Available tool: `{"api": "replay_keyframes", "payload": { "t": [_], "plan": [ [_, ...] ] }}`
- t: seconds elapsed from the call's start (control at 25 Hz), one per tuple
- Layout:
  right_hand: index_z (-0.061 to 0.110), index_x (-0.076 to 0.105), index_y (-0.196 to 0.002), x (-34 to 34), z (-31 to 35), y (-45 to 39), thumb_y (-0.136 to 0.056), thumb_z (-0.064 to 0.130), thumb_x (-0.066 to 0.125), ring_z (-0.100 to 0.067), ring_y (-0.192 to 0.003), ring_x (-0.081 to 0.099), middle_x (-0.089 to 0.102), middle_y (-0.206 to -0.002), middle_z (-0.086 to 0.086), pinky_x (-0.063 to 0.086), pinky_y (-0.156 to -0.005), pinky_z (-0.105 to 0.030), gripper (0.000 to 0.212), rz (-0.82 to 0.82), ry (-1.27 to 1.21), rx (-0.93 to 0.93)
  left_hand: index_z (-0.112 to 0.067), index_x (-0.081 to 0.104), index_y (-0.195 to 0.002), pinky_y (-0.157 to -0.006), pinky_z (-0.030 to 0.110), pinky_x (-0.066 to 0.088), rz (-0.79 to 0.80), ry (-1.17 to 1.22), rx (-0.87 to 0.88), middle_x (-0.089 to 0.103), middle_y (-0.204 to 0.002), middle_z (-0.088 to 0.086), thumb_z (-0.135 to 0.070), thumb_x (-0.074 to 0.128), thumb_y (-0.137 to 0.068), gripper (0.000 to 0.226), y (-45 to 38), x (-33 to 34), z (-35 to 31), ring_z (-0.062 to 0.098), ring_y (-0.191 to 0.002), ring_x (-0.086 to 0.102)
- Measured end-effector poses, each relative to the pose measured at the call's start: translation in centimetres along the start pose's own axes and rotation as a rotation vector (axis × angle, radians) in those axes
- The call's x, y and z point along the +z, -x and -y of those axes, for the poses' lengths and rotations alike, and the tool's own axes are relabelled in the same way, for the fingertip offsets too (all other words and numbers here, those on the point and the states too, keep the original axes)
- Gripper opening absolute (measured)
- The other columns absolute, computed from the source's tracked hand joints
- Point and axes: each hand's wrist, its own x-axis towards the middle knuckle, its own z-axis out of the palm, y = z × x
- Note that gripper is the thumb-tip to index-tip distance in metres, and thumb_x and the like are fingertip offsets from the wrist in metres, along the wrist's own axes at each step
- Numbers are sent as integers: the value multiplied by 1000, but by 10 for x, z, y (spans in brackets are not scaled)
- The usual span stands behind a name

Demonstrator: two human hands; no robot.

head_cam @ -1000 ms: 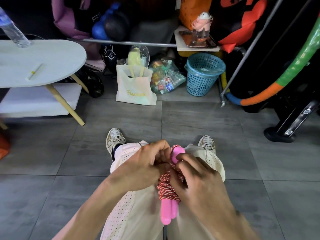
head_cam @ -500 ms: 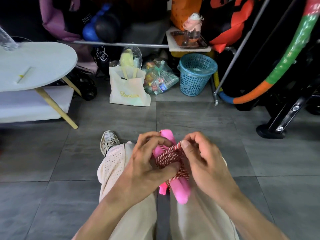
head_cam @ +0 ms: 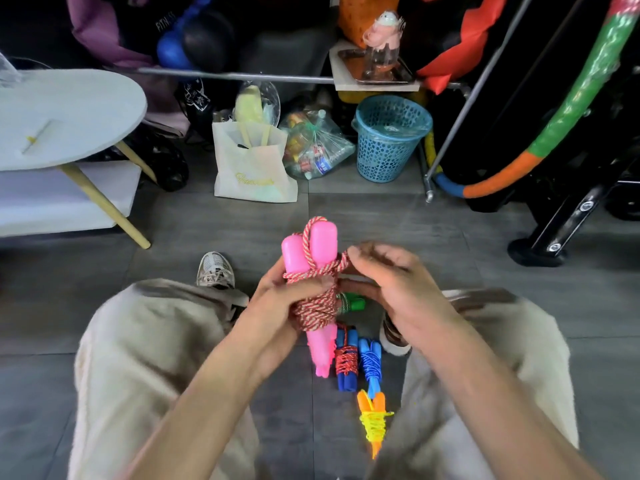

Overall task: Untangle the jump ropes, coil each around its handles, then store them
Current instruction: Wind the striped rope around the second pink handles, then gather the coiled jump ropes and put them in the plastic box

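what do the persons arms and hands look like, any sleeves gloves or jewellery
Both forearms are bare from the bottom edge of the picture to the wrists, with no sleeve showing. The left hand and right hand are bare too: no gloves, and no watch, bracelet or ring can be seen. The fingernails look short and unpainted, though motion blur softens the fingers.

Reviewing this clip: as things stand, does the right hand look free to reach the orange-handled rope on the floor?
Probably not yet. The right hand is pinching the red-and-white cord of the pink-handled rope that the left hand grips. The orange-handled rope lies uncovered between the legs, so releasing the cord should free the way.
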Motion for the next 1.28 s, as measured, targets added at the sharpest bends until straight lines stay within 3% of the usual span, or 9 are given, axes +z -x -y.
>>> {"api": "replay_keyframes", "payload": {
  "t": [0.08,0.2,0.36,0.48,0.64,0.8,1.0,1.16,1.28],
  "plan": [
    [22,74,-83,-5,-10,-17,-89,32,68,-22,-93,70,75,-90,0,54,-89,-41,13,-64,315,-22,-1,60,-123,-74,38,57,-68,108,-165,69,-107,19,-10,67,-76,48,-20,-17,7,28,-86,69],
    [23,70,-79,-18,-45,-57,-90,27,66,-25,-85,70,75,-89,-2,55,-76,-41,12,-263,332,19,0,55,-124,-71,37,56,-198,95,-266,63,-111,22,-18,66,-78,51,-54,-48,32,29,-85,68],
    [15,64,-75,-51,-166,-94,-88,12,61,-21,-64,59,66,-81,-13,50,-61,-36,13,-309,373,427,-7,56,-97,-59,35,55,-338,-50,-392,62,-94,25,-7,66,-79,20,-90,-85,90,29,-70,69],
    [10,63,-63,-77,-279,-101,-69,11,79,-21,-56,56,57,-58,-5,50,-57,-32,17,-361,687,414,-8,58,-73,-57,28,47,-447,-157,-502,62,-72,13,-7,68,-73,10,-108,-110,134,26,-63,60],
    [15,60,-60,-70,-360,-93,-69,53,59,-23,-62,57,60,-52,4,48,-66,-41,40,-370,636,725,-5,56,-78,-62,28,41,-560,-214,-588,57,-73,11,-3,68,-73,14,-128,-152,182,19,-64,56],
    [10,59,-108,-61,-389,-107,-82,37,66,-34,-104,64,69,-110,-16,48,-81,-36,39,-284,851,858,-3,69,-84,-67,31,49,-473,-191,-718,66,-78,16,-19,72,-64,25,-135,-178,207,23,-62,62],
    [13,60,-72,-77,-374,-101,-64,18,74,-19,-43,48,56,-53,-2,42,-47,-29,17,-181,337,866,-5,73,-85,-56,25,50,-404,-156,-690,70,-76,14,-22,77,-68,25,-136,-170,205,22,-59,65],
    [17,65,-83,-79,-320,-78,-71,15,71,-14,-54,53,63,-67,-4,42,-50,-25,14,48,151,654,-9,78,-73,-53,23,52,-248,-77,-607,70,-76,13,-13,68,-73,11,-130,-150,194,19,-59,66],
    [23,67,-101,-70,-303,-74,-67,22,73,-8,-74,68,75,-85,2,46,-54,-23,36,238,225,585,-11,79,-89,-71,29,54,-182,-47,-529,74,-89,12,-5,67,-70,23,-124,-141,190,22,-80,71]
  ]
}}
